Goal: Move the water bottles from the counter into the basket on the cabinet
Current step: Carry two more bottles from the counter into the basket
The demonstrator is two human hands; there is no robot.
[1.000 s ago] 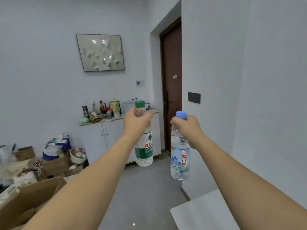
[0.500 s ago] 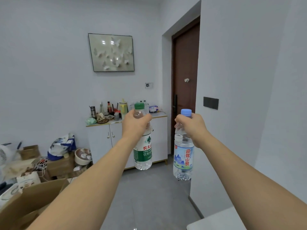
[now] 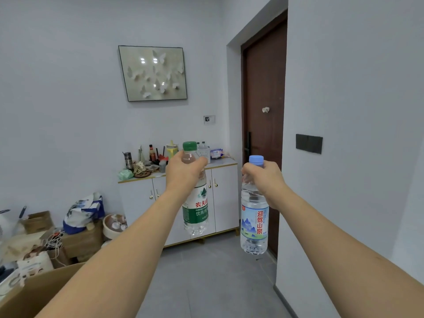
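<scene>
My left hand [image 3: 182, 173] grips a green-capped water bottle [image 3: 196, 212] by its neck, hanging upright in the air. A blue-capped water bottle [image 3: 254, 223] hangs the same way from my right hand [image 3: 266, 180], which grips its neck. Across the room stands a white cabinet [image 3: 226, 196] against the far wall. On its top, just behind my left hand, sits a white basket [image 3: 204, 154] with bottles standing in it; its lower part is hidden by my hand.
The cabinet top also carries a yellow jug [image 3: 172, 149], a metal flask [image 3: 128, 159], sauce bottles and a green cloth [image 3: 125, 174]. Cardboard boxes [image 3: 39, 222] and bags clutter the floor at left. A brown door [image 3: 263, 115] is at right; grey floor [image 3: 206, 278] lies ahead.
The view has turned and moved nearer the cabinet, which looks larger now. The white counter corner at bottom right has dropped out of view. Both hands keep holding their bottles.
</scene>
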